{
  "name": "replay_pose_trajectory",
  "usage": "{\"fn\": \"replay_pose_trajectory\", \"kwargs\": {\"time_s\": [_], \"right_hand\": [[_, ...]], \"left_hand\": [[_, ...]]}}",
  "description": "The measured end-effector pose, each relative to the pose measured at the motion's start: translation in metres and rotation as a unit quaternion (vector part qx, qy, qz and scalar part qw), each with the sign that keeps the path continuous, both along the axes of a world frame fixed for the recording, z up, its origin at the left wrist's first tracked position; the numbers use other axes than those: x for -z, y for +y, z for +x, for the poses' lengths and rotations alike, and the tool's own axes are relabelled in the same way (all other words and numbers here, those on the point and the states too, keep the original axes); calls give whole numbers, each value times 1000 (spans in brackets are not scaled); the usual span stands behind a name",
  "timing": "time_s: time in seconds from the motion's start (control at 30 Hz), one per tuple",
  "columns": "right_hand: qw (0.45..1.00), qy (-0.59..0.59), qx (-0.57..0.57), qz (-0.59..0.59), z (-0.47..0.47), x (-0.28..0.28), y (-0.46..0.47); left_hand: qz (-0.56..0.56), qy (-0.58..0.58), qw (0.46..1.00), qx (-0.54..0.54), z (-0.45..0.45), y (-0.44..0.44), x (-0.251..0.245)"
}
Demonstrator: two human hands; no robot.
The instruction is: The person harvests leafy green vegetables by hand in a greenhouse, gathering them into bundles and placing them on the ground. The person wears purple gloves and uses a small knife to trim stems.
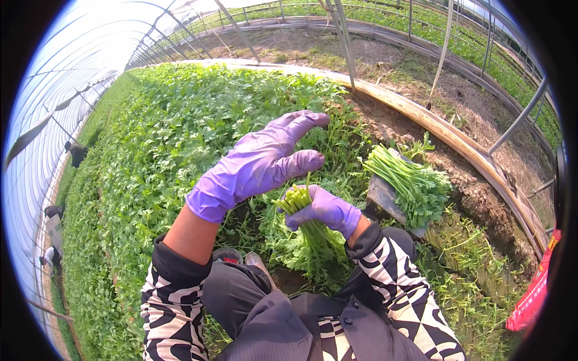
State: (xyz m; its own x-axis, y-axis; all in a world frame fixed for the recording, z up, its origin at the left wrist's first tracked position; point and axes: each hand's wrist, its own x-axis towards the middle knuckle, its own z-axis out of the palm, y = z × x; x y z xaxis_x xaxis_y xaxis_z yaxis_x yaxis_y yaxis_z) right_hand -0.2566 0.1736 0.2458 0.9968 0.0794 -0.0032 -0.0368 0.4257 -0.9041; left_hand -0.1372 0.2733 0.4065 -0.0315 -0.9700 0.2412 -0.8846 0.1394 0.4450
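My right hand (327, 210), in a purple glove, grips a bunch of leafy greens (316, 239) around its stems. The cut stem ends point up and the leaves hang down between my knees. Above and to the left of the bunch, my gloved left hand (266, 155) is raised with thumb and fingers apart and nothing in it. A pile of cut greens (406, 185) lies to the right on a dark flat board (384, 198), its stems towards the far left and its leaves towards me.
Dense standing greens (149, 149) fill the bed ahead and to the left. A pale raised edging (433, 117) and metal poles (345, 45) bound the right side. Loose trimmings (469, 266) cover the ground near a red printed bag (535, 293). Other people (76, 153) are far left.
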Motion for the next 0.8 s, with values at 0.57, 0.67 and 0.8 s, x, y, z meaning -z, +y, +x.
{"fn": "replay_pose_trajectory", "kwargs": {"time_s": [0.57,0.67,0.8], "right_hand": [[999,-18,33,19,2,-1,-7],[998,-8,43,51,1,-4,-5],[992,-55,52,98,-3,-8,-8]], "left_hand": [[86,-419,903,48,-19,0,16],[28,-499,866,-9,-23,4,31],[-11,-158,978,-135,-6,2,55]]}}
